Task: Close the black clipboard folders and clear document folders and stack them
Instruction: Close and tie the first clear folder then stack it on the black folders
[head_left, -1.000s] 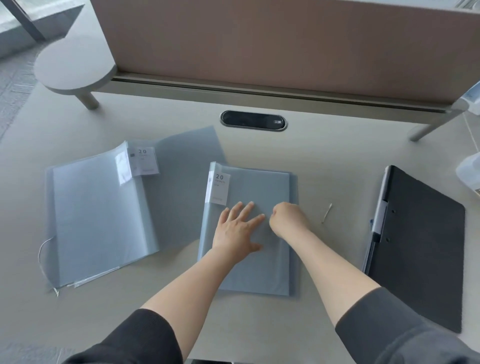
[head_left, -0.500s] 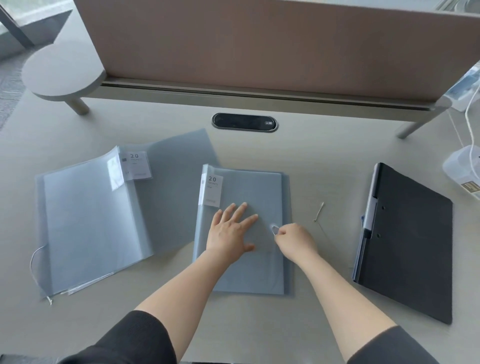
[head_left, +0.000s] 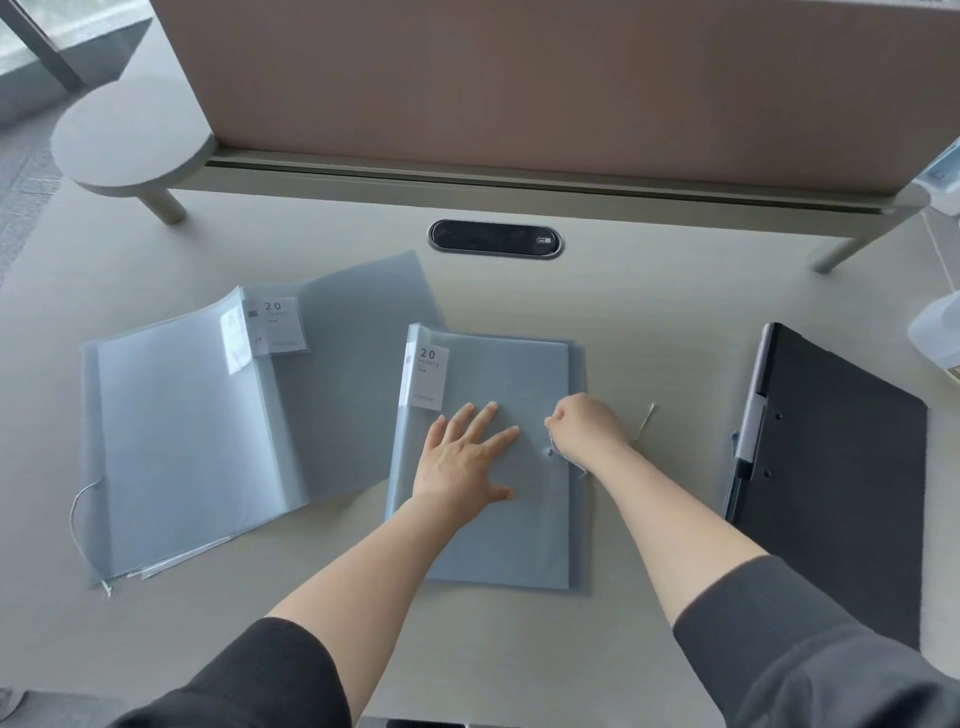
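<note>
Head view: our left hand (head_left: 467, 457) lies flat, fingers spread, on the closed clear folder (head_left: 488, 457) at the centre of the desk (head_left: 649, 322). Our right hand (head_left: 587, 431) has its fingers curled at the cover's button fastener (head_left: 549, 452), apparently pinching its cord. The second clear folder (head_left: 208, 426), left, lies open. The black clipboard folder (head_left: 836, 467), right, is closed. Nothing is stacked yet.
</note>
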